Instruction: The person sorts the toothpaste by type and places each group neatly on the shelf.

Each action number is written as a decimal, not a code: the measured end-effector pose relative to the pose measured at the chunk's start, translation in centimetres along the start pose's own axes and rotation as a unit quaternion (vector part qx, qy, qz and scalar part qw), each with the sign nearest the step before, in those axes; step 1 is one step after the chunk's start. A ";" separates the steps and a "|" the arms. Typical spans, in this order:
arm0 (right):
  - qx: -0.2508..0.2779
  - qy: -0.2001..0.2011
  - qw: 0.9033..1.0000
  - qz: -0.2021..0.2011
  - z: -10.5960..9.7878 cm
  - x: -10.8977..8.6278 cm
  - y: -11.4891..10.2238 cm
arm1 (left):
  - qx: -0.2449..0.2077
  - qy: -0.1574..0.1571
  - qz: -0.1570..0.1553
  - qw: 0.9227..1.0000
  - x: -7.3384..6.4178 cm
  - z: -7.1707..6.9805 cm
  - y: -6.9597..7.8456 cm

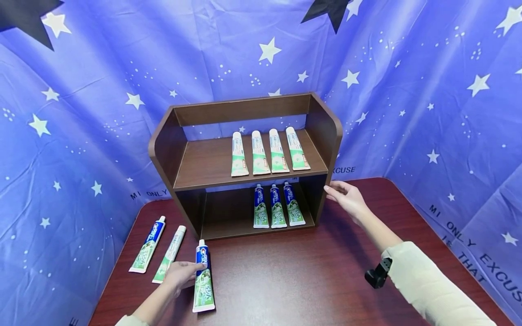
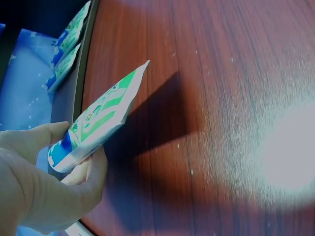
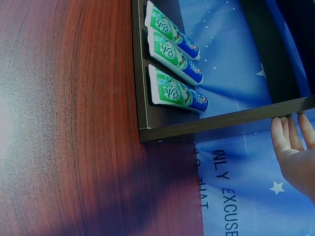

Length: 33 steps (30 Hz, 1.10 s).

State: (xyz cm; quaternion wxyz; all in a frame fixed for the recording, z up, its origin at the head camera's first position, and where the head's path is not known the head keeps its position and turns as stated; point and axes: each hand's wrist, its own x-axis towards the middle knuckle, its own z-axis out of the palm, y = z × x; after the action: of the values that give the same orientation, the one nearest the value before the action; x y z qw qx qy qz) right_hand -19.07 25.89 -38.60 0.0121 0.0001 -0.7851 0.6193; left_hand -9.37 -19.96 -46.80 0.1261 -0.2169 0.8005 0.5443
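Seven tubes [image 1: 279, 151] lie on the shelf [image 1: 205, 158], two others [image 1: 147, 244] on the table [image 1: 269, 280]. Left hand [image 1: 179, 275] pinches a toothpaste [image 1: 204, 290] before the shelf's left end; right hand [image 1: 346, 198] touches its right side with extended fingers [image 3: 280, 136].

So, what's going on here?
A person's left hand holds a blue-and-green toothpaste tube over the table, while their right hand touches the side of a two-level shelf. Four white-and-green tubes lie on the upper level and three blue-and-green ones on the lower. Two more tubes lie on the table's left side.
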 end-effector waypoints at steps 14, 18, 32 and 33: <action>0.009 0.002 1.000 0.001 0.0 -0.1 0.1 | 0.009 -0.005 0.012 1.000 0.3 2.2 0.9; 0.012 0.004 1.000 0.002 0.0 -0.2 0.2 | -0.013 -0.015 0.012 1.000 0.5 2.6 1.1; 0.002 0.006 1.000 0.000 0.0 0.1 0.1 | -0.022 -0.026 0.018 0.999 0.9 3.2 2.3; 0.002 0.006 1.000 0.000 0.0 0.1 0.1 | -0.026 -0.024 0.019 0.999 1.0 3.2 2.4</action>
State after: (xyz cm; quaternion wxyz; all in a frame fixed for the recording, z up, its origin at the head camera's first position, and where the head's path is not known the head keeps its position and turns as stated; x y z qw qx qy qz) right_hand -19.15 25.89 -38.66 0.0171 -0.0036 -0.7840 0.6205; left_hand -11.53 -16.40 -46.46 0.1290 -0.1914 0.7870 0.5722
